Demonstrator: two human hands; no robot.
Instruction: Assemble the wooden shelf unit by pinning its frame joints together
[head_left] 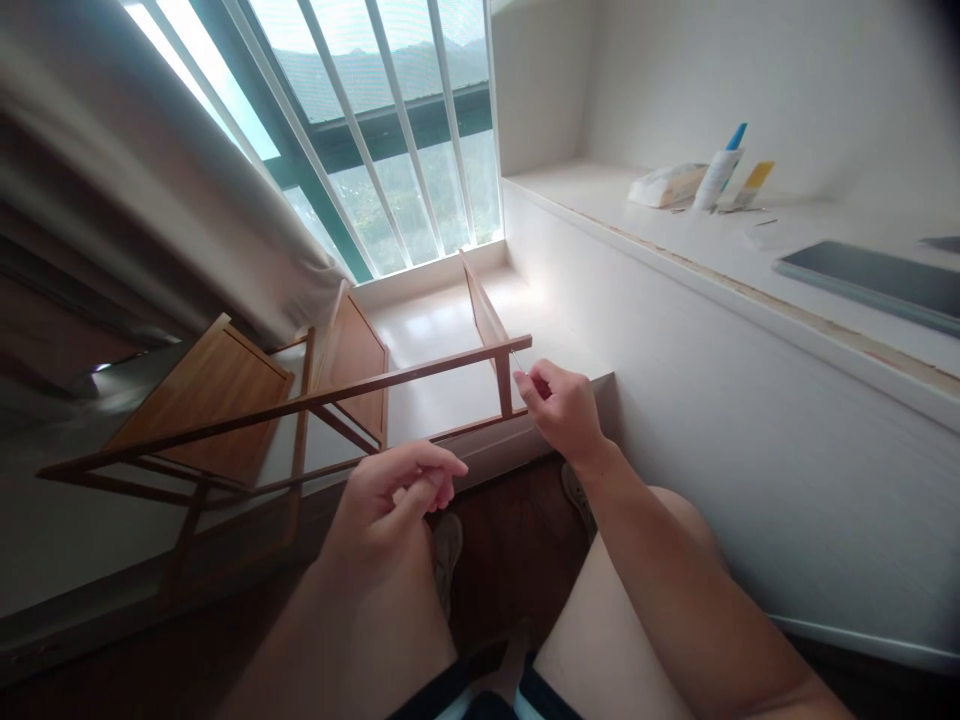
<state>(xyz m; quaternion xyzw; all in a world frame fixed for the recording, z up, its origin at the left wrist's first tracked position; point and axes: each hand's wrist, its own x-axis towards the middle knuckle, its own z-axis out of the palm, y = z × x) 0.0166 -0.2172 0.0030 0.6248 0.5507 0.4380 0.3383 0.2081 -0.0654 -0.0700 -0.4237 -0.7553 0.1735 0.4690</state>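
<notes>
A wooden shelf rack (360, 388) lies tipped across the window ledge, one long rail facing me. My right hand (562, 408) is closed in a pinch near the right end of that rail. From its fingertips a thin metal rod (518, 359) reaches to the wood by the end joint; its tip is too small to make out. My left hand (401, 492) is curled above my left leg, just in front of the rack and apart from it. Its fingers are folded together, and whatever they hold is hidden.
To the right, a white counter (585, 195) carries a tissue pack (667, 185), a white tube with a blue tip (718, 175), a yellow-capped tube (754, 185) and a dark flat device (877, 283). A curtain (172, 150) hangs left of the barred window (397, 120).
</notes>
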